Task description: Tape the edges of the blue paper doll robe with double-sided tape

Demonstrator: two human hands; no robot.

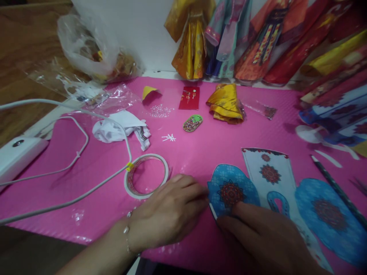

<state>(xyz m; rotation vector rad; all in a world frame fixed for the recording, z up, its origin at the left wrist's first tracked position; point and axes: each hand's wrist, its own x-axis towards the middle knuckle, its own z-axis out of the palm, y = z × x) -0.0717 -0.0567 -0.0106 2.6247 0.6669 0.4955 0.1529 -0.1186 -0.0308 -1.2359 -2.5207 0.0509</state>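
Observation:
A blue patterned cutout (231, 193) with a dark red flower medallion lies in front of me; a white strip shows along its lower left edge. My right hand (266, 233) grips its lower edge between thumb and fingers. At its left edge is my left hand (177, 210), fingers closed together with the tips at the cutout's corner; what lies under them is hidden. Beside the right hand are a long white patterned piece (275, 162), a small blue loop-shaped piece (278, 202) and a second blue cutout (329, 214). A roll of tape (130, 187) sits just beyond my left hand.
A white cable (86, 194) arches over the pink mat (172, 156) at left. Further back are a green-ended oval tray of beads (193, 123), a red card (189, 98) and folded golden cloth (225, 103). Doll-sized robes (190, 49) stand behind. A pencil (338, 185) lies right.

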